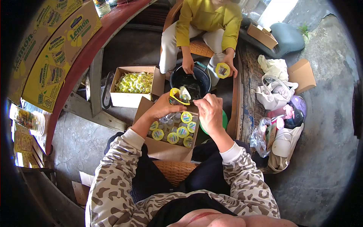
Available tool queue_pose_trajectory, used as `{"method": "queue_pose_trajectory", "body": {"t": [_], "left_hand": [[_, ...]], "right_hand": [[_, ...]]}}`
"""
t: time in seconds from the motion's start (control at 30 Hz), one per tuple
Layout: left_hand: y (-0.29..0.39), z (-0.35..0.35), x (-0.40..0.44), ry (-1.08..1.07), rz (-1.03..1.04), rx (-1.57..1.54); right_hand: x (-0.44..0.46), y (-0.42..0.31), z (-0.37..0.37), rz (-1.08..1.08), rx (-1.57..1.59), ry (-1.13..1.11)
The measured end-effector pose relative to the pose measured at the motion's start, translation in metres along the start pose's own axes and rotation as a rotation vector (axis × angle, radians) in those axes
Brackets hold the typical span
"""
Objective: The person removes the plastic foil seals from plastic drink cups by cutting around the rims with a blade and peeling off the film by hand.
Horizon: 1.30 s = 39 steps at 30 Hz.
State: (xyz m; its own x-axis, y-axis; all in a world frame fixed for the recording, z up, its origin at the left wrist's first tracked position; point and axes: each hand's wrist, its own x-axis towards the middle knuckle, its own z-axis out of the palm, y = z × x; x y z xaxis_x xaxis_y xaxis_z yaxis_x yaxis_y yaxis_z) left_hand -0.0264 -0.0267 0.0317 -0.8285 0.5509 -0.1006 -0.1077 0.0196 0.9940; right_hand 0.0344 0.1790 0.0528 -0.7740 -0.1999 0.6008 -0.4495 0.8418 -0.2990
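My left hand [166, 107] is wrapped round a small clear plastic cup [176, 99] with a yellow rim, tilted above a cardboard box. A whitish piece [185, 93] shows at the cup's mouth; I cannot tell whether it is a spoon or part of the lid. Close on the right, my right hand [210, 112] has its fingers pinched together, and what they hold is too small to make out. Below both hands, the open cardboard box [168, 150] contains several cups [182, 132] with yellow lemon-printed lids.
Opposite, a person in a yellow top [208, 17] holds a yellow-rimmed cup [222, 70] and a utensil over a black bucket [206, 90]. A box of yellow-white scraps [133, 82] stands left. Bags [273, 97] lie right; lemon cartons [62, 53] stand upper left.
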Motion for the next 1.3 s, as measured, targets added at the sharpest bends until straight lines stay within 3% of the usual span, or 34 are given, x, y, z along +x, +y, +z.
{"method": "queue_pose_trajectory", "body": {"t": [0.23,0.37,0.43,0.5,0.6,0.67,0.9,1.0,1.17,1.3], "left_hand": [[-0.006,-0.003,-0.001,-0.086,-0.118,-0.065],[-0.005,-0.008,-0.001,-0.108,-0.175,-0.057],[-0.001,-0.006,-0.001,-0.126,-0.101,-0.135],[0.000,-0.006,0.000,-0.113,-0.119,-0.137],[0.003,-0.008,0.002,-0.080,-0.032,-0.006],[-0.010,-0.015,0.007,-0.115,0.077,0.099],[-0.001,-0.002,-0.001,-0.005,-0.079,0.074],[-0.009,0.002,-0.002,-0.035,-0.060,-0.061],[0.001,-0.006,-0.002,-0.040,-0.029,0.002],[-0.002,-0.005,-0.004,-0.120,-0.102,-0.048]], "right_hand": [[-0.008,-0.004,0.002,-0.166,-0.129,0.025],[-0.004,0.000,0.005,-0.003,0.024,0.026],[-0.004,0.007,0.011,0.176,0.178,0.034],[-0.004,0.012,0.009,0.192,0.225,0.024],[-0.003,0.011,0.004,0.157,0.187,0.024],[0.000,0.005,-0.005,0.023,0.056,0.012],[0.000,-0.008,-0.006,-0.148,-0.117,0.044],[-0.002,-0.007,0.002,-0.153,-0.103,0.029],[0.003,-0.005,-0.005,-0.086,-0.048,0.038],[-0.004,-0.007,-0.001,-0.197,-0.154,0.023]]}}
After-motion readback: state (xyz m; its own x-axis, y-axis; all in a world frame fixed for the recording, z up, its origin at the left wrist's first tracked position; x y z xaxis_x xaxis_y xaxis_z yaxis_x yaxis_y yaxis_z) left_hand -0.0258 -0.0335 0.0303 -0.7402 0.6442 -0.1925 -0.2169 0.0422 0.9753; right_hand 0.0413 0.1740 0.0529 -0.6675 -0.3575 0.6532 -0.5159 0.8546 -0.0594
